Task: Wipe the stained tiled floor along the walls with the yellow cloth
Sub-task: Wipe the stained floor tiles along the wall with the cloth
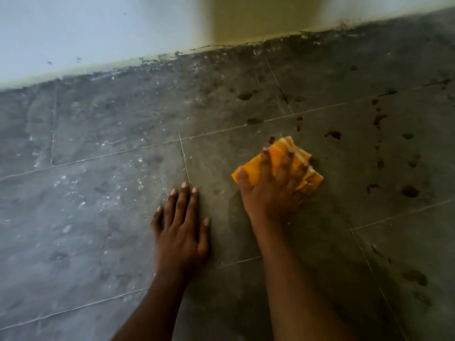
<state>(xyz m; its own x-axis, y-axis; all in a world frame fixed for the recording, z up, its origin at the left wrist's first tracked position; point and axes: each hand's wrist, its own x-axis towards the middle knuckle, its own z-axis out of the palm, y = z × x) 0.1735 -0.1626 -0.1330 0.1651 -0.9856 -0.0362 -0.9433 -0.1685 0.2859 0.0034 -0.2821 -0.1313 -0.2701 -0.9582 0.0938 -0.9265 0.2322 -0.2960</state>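
Grimy tiled floor [98, 217] by the wall [73, 33]; left hand [181, 232] flat, grip apart; right hand [268, 190] presses yellow cloth [278, 150], fingers [267, 159] spread.

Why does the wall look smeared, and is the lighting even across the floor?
Head view: the wall is smeared by blur, the left hand and right hand sharper; the floor is lit bright and bluish at left, dimmer and yellowish at right near the yellow cloth.
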